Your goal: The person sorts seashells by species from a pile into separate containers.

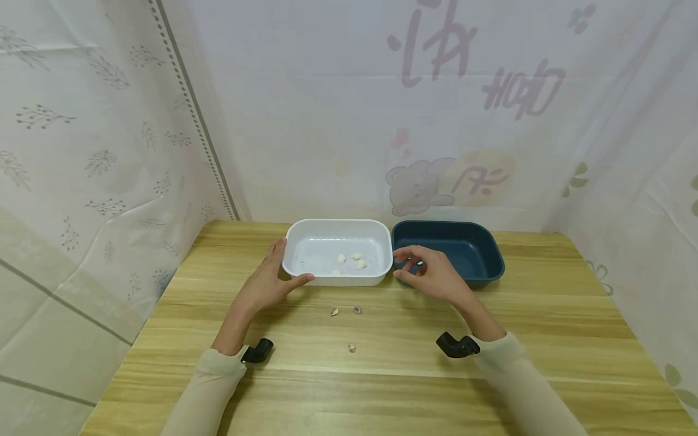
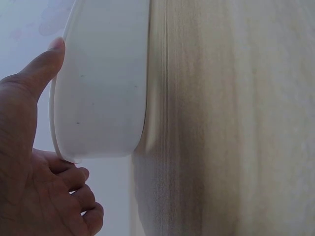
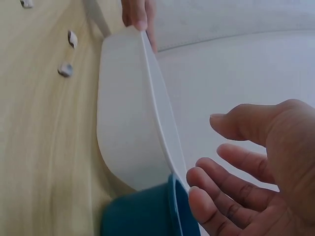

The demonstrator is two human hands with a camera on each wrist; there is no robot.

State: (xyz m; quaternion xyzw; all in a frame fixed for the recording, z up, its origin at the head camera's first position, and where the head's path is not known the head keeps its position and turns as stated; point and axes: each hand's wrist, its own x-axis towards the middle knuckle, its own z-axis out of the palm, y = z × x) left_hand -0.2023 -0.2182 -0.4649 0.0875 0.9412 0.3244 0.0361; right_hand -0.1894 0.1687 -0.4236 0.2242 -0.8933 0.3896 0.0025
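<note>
My left hand (image 1: 266,278) holds the left end of a white plastic basin (image 1: 376,280), its thumb on the front rim and its fingers at the left side. In the left wrist view, the thumb and index finger touch the rim near a corner. Several small white rounded pieces (image 1: 341,258) lie inside this basin. My right hand (image 1: 431,275) hovers over the left end of a dark blue basin (image 1: 493,266), holding nothing. Its thumb and loosely bent fingers stand apart in the right wrist view, close to where the basins meet.
Three small shell-like pieces lie on the wooden table (image 1: 305,387): two, one of them a greyish piece (image 1: 357,310), in front of the white basin, and a paler one (image 1: 351,348) nearer me. Printed curtains (image 1: 305,121) hang behind and beside the table.
</note>
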